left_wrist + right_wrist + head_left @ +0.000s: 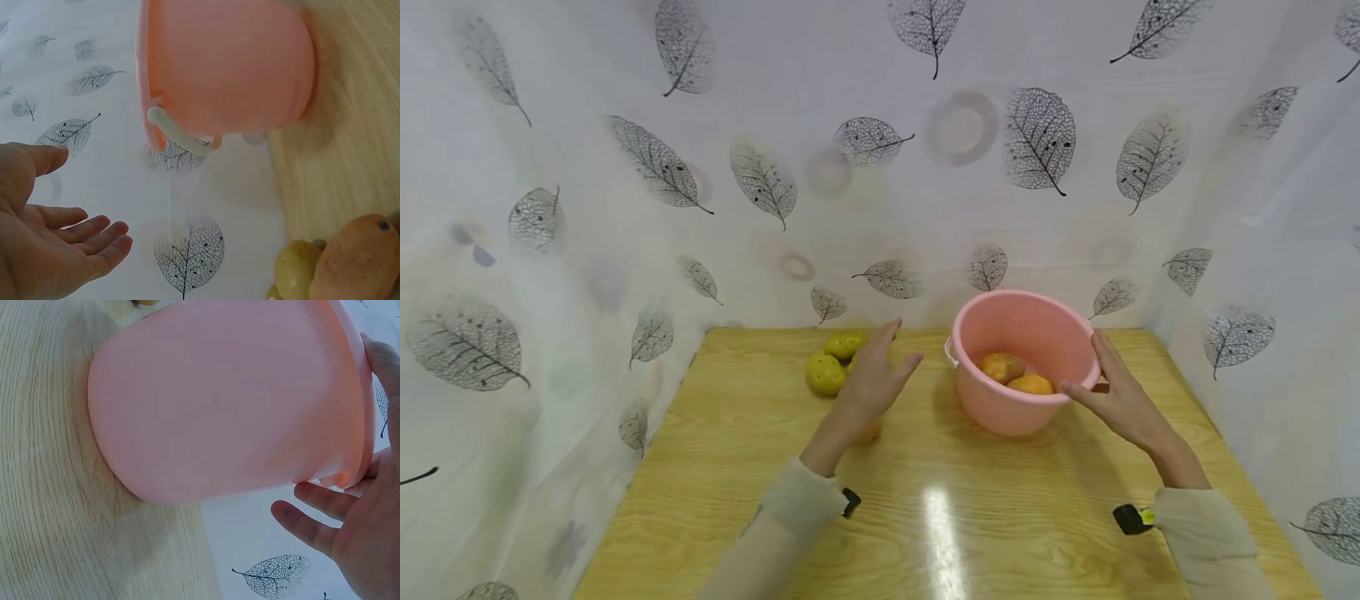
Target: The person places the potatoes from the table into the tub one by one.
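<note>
A pink bucket [1011, 412] stands on the wooden table with two yellow-brown oval fruits [1031, 384] inside. My right hand [1120, 404] holds its right rim, thumb at the front and fingers spread along the outside. Left of the bucket, my left hand [872, 375] hovers with straight fingers, thumb apart, nothing in it. Yellow-green speckled fruits [826, 374] lie just beyond and beside that hand, partly hidden by it. In the left wrist view, an orange-brown oval fruit [355, 259] with a dark end spot rests beside them. The bucket's white handle [178, 132] hangs on the side facing my left hand.
The wooden table [715, 475] has a bright light reflection near its front. A white curtain [880, 208] printed with dark leaf skeletons hangs behind the table and along both sides. The bucket stands near the table's back edge.
</note>
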`<state>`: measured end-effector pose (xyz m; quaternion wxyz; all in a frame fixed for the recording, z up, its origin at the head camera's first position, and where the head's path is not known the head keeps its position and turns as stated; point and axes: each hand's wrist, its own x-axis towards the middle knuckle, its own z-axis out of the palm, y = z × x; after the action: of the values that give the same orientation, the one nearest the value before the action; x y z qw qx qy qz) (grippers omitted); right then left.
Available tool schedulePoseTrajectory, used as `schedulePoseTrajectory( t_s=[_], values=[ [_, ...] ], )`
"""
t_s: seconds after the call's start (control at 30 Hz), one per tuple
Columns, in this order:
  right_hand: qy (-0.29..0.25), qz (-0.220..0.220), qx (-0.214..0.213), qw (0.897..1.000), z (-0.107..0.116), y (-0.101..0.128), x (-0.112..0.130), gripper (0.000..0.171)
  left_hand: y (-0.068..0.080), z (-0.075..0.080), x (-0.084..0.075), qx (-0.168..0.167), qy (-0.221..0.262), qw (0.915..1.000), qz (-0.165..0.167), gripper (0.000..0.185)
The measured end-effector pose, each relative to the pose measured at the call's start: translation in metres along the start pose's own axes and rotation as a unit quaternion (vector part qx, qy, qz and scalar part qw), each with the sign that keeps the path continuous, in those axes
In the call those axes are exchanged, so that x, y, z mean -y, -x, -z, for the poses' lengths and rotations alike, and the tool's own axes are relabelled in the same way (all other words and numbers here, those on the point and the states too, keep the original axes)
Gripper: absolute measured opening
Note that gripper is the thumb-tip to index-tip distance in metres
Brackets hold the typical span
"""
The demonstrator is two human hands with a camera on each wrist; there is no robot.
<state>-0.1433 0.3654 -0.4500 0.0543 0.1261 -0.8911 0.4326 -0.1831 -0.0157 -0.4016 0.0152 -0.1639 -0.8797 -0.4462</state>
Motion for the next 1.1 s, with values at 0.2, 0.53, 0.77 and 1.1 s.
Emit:
schedulePoseTrajectory(
  t_s=[0.2, 0.53, 0.77, 1.1],
  values=[
    [0.005, -0.002, 0.000, 1.000, 0.001, 0.000, -0.001, 0.099, 0.005, 0.013, 0.017, -0.024, 0.005, 0.9997, 0.008, 0.067],
    [-0.005, -0.004, -0.004, 1.000, 0.000, 0.001, -0.002, 0.099, 0.017, 0.033, 0.041, -0.045, 0.019, 0.9982, 0.034, 0.065],
    [-0.005, -0.006, -0.006, 1.000, 0.000, 0.002, 0.001, 0.098, 0.023, 0.040, 0.052, -0.061, 0.012, 0.9978, 0.024, 0.064],
    [-0.011, 0.008, -0.005, 1.000, -0.002, 0.001, 0.000, 0.098, 0.038, 0.033, 0.072, -0.045, 0.011, 0.9959, 0.077, 0.067]
  ],
)
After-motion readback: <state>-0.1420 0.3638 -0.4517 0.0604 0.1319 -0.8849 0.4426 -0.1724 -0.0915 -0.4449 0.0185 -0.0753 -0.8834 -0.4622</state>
